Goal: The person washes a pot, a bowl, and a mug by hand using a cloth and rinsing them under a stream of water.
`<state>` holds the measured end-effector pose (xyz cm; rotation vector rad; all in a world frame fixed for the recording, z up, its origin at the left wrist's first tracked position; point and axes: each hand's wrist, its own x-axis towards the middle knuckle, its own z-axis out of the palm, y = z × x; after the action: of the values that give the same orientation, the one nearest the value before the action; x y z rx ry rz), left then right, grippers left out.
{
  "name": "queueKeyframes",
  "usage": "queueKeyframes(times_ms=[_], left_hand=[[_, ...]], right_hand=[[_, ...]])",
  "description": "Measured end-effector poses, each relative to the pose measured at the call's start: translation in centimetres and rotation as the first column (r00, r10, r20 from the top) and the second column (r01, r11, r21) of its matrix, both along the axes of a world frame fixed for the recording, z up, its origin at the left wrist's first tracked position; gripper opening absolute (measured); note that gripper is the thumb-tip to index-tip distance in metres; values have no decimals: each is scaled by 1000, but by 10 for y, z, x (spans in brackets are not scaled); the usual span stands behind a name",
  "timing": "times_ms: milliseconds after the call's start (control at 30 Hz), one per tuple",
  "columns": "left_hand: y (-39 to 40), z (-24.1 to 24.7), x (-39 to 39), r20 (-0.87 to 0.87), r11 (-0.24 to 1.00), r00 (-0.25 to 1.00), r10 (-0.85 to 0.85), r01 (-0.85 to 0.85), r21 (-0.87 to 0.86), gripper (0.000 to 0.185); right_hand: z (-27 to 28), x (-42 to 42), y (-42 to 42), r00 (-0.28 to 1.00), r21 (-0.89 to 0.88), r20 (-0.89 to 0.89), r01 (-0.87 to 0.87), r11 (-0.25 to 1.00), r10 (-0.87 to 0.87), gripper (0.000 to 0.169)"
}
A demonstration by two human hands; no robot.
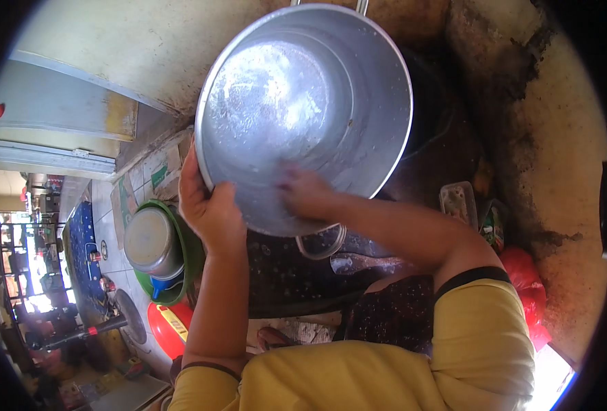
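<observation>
A large aluminium pot [380, 103] is tilted so that its wet, shiny inside faces the camera. My left hand [211, 205] grips its rim at the lower left, thumb on the near side. Inside, my right hand [303, 192] is blurred against the lower wall; whether it holds something cannot be seen. One loop handle [321, 249] hangs at the pot's lower edge. Under the pot lies a dark, wet basin [293, 287], partly hidden by it. A flat, worn utensil [362, 263], perhaps a wooden spatula, lies near that handle.
To the left, a green basin [189, 267] holds an upturned metal pot [151, 239] and a blue funnel [163, 287]. A red basin [164, 329] stands below it. A clear plastic container [459, 205] and a red plastic bag [524, 287] are at right, beside the stained wall [565, 180].
</observation>
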<state>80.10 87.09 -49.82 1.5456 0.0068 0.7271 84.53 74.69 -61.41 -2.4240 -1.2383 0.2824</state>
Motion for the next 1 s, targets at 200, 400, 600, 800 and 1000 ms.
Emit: queueKeyframes(times_ms=[200,400,600,800,1000], left_hand=[[8,31,24,-147,994,988,55,-41,99,62],[11,34,44,-139,984,984,-108,126,127,63],[-12,-14,-29,-827,980,529,-189,161,-120,68],[-19,-16,-36,-624,691,781,14,444,570,83],[-56,-16,-30,-655,693,756,5,469,547,89]], right_hand=[[28,-30,-12,976,717,-42,-119,686,214,49],[-7,8,-107,983,65,99,-159,985,152,47],[-19,-21,-80,967,405,251,-134,905,31,56],[-39,10,-108,823,294,-554,333,896,-125,42],[-130,12,-67,832,374,-93,538,756,-546,51]])
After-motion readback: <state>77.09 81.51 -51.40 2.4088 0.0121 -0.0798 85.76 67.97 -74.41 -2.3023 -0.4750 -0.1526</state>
